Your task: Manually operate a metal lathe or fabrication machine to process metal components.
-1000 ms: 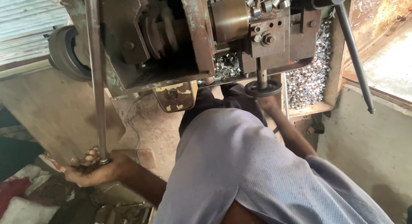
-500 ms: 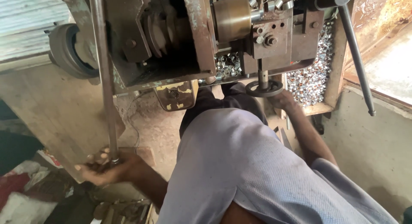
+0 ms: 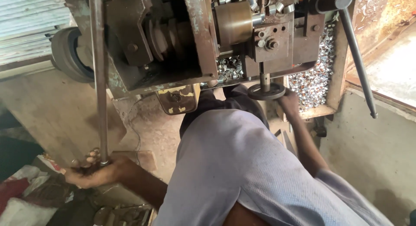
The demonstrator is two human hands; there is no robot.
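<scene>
My left hand (image 3: pixel 93 172) is curled around the lower end of a long grey steel bar (image 3: pixel 99 79) that runs up into a rusty brown machine (image 3: pixel 195 40). My right hand (image 3: pixel 289 102) reaches up and rests on the rim of a small round handwheel (image 3: pixel 266 92) under the machine's front block. My grey-shirted body fills the lower middle of the view and hides my lap.
A tray of several small shiny metal rings (image 3: pixel 316 81) sits behind the handwheel at the right. A long dark lever (image 3: pixel 357 57) slants down at the far right. A black pulley wheel (image 3: pixel 67 55) sticks out at the left. Rags and scrap (image 3: pixel 26 195) lie at lower left.
My left hand has slid down and to the right along the bar's lower end. My right hand stays at the handwheel. The view has shifted slightly.
</scene>
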